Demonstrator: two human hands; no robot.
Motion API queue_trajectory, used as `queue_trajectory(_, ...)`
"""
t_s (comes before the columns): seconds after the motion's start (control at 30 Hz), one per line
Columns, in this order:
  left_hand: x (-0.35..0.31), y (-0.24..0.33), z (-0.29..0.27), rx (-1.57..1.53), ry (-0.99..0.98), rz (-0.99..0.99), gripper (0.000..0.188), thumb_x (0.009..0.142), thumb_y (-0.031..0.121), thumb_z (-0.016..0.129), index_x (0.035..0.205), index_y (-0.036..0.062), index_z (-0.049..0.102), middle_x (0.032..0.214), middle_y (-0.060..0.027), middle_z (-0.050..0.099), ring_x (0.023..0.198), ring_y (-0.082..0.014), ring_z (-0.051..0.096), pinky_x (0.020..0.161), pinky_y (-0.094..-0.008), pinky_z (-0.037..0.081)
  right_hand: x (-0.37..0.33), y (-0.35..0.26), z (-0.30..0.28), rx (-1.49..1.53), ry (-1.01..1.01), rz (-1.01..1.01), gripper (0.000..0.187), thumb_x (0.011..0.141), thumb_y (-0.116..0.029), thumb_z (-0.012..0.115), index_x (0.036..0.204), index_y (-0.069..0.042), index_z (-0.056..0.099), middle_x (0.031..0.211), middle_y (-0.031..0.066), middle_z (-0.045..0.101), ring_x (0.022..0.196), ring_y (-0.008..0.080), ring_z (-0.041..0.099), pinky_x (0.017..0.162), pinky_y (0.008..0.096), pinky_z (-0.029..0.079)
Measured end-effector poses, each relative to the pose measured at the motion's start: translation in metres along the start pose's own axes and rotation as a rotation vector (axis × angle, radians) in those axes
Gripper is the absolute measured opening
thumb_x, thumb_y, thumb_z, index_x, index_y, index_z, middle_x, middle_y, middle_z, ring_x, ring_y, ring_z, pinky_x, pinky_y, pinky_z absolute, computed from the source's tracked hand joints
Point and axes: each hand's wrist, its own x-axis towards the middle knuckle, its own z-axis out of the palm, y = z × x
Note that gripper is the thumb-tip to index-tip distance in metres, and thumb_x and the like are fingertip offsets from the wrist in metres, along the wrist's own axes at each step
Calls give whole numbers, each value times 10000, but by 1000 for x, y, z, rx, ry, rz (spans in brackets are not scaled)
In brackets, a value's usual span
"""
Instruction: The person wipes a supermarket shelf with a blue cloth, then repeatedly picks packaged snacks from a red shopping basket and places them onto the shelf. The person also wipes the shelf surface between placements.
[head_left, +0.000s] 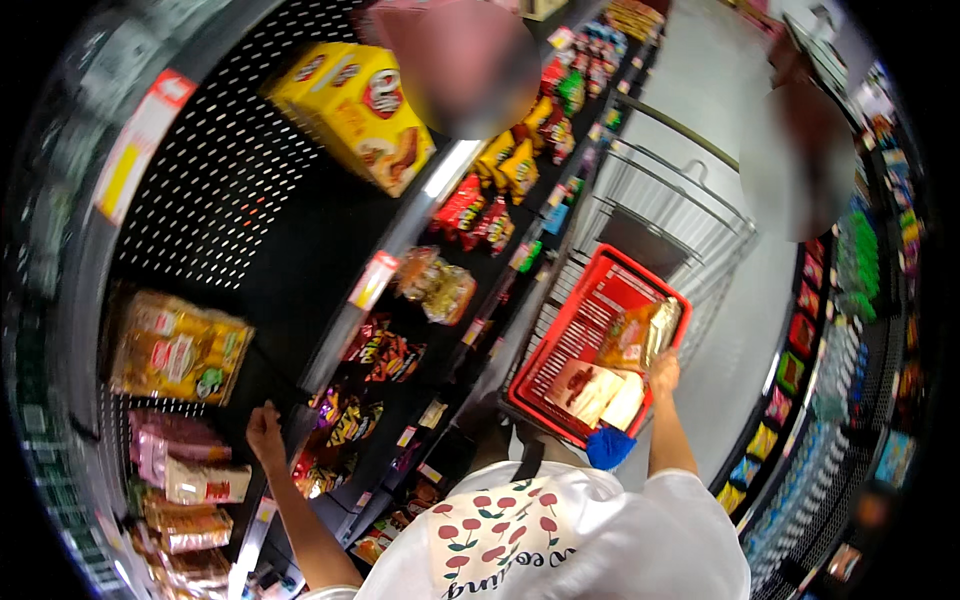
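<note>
My left hand is at the front of the left shelf, its fingers loosely curled and no item showing in them. Just beyond it lies a clear bag of yellow packaged bread, apart from the hand. My right hand is closed over the right rim of a red shopping basket, close beside an orange and gold bag. Also in the basket are white packages, one with a dark red print. A blue cloth-like item is at its near corner.
The basket sits in a wire shopping cart. A yellow snack carton stands on the black perforated shelf. Pink and white bread packs are at lower left. Snack bags fill lower shelves. Another stocked shelf lines the right side of the aisle.
</note>
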Motion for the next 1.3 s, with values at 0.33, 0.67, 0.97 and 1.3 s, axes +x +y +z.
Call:
queue_trajectory(0.33,-9,3,5,83,96,-32,390,1000,237,654,691,40,520,594,33,442,577,-47,374,514,-298,295,64,-57,14,512,0,-135,158,962,-150,569,904,-9,528,685,90,497,631,305,517,627,490,457)
queue_trajectory(0.67,-17,25,6,152,106,-110,325,977,319,669,806,42,663,639,-45,590,600,-139,554,604,-341,437,-2,-242,-239,251,-64,-463,72,969,-63,547,1018,-14,525,826,236,631,762,432,620,699,479,478)
queue_trajectory(0.97,-49,101,8,-158,-39,-60,255,909,275,783,916,36,694,765,-61,696,706,-128,647,671,-298,508,-109,-405,-400,352,-242,-865,108,971,-23,611,966,19,511,966,169,726,820,168,644,730,330,508)
queue_trajectory(1.3,-80,151,13,-99,-361,175,1052,689,527,889,1514,123,376,1379,-153,607,1233,-340,618,1062,-436,479,-209,-552,-422,709,-755,-1260,157,950,-58,643,868,-2,521,1070,176,737,822,127,654,722,282,523)
